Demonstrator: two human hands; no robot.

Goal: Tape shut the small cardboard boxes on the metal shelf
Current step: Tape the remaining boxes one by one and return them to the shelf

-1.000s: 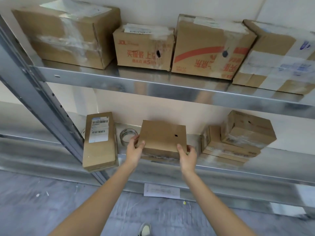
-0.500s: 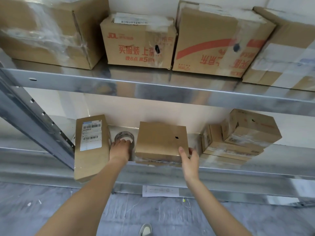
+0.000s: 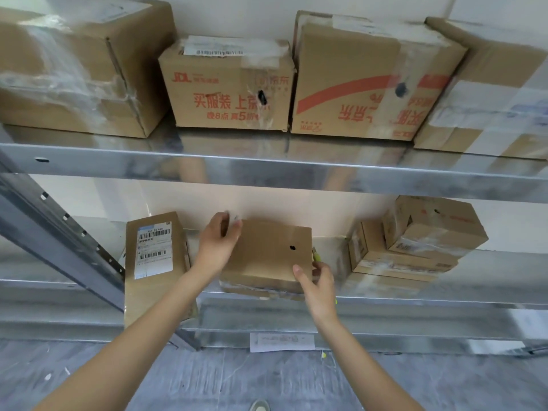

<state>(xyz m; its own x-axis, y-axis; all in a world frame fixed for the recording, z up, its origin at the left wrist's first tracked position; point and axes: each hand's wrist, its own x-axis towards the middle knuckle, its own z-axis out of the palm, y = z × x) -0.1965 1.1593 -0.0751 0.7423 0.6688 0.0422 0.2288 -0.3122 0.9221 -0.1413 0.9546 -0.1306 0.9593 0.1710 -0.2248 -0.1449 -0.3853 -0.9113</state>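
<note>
Cardboard box (image 3: 267, 256) is sitting on the lower metal shelf (image 3: 415, 304), its plain top tilting toward the camera and its long axis running left to right along the shelf edge. Left hand (image 3: 216, 247) is reaching over the box's upper left corner with fingers curled round something blurred, probably tape, though I cannot tell. Right hand (image 3: 315, 281) is gripping the near right corner, thumb pressing on top, steadying it; a labelled box (image 3: 154, 256) is lying just left.
</note>
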